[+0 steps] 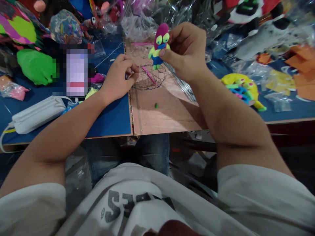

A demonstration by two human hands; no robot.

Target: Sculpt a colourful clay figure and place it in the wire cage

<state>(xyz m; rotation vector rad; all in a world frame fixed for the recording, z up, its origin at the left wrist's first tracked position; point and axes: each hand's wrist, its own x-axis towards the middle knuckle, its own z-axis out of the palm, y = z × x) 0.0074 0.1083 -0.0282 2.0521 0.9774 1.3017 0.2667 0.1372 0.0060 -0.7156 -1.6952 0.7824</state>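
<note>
My right hand [185,52] pinches a small clay figure [159,44] with a magenta head, yellow-green eyes, yellow body and blue legs, holding it upright above a brown board [162,111]. My left hand [120,78] rests on the board's left edge with its fingers curled, pinching something small that I cannot make out. Just right of it lies a pink strip [149,74] on scribbled pen lines. A tiny green clay bit [156,105] lies on the board nearer to me.
A white pouch [36,114] lies on the blue table at the left. A yellow clay toy [242,90] sits at the right beside orange sheets [302,70]. Clear plastic bags [147,19] and colourful clay figures crowd the back. A pixelated object stands at left.
</note>
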